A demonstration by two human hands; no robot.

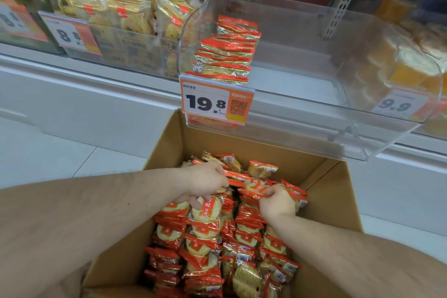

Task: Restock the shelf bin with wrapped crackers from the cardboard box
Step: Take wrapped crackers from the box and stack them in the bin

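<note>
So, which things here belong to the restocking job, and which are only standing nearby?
Belong to the job:
cardboard box
wrapped crackers
clear shelf bin
left hand
right hand

Only nearby:
price tag 19.8
yellow pastry packs
orange cakes

The cardboard box [321, 191] stands open on the floor below the shelf, packed with wrapped crackers [205, 244] in red-and-clear wrappers, round pale discs showing through, stacked in rough rows with a few lying loose and tilted at the far end. The shelf bin [302, 94] is a clear plastic tub with a curved front, mostly bare, holding one leaning stack of the same packs [227, 51] against its left wall.
</note>
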